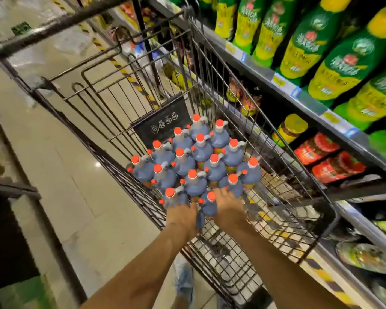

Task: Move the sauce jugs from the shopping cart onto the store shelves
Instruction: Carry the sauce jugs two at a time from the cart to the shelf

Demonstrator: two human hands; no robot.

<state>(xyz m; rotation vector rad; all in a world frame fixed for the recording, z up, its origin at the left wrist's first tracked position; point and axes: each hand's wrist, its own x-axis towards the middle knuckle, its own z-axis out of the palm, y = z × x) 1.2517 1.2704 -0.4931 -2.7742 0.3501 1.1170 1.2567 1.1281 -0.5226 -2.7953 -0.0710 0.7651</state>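
1. The shopping cart point(232, 253) is built of dark metal wire, and its coating is seen as dull and matt (paler along the basket floor).
2. A panel point(163, 126) of black matt plastic is fixed at the cart's far end.
3. The sauce jugs point(202, 150) are moulded in smooth plastic with a soft sheen, and their caps point(214, 158) are formed of smooth plastic too.
4. The floor point(76, 175) is laid with polished tiles, glossy enough that a lamp is mirrored.
5. The store shelves point(310, 101) are made of grey painted metal.
6. The green bottles point(343, 63) are wrapped in glossy film labels.
7. The red pouches point(316, 148) are sealed in shiny film.
8. Faded denim cloth point(183, 277) is glimpsed, blurred, below the cart.
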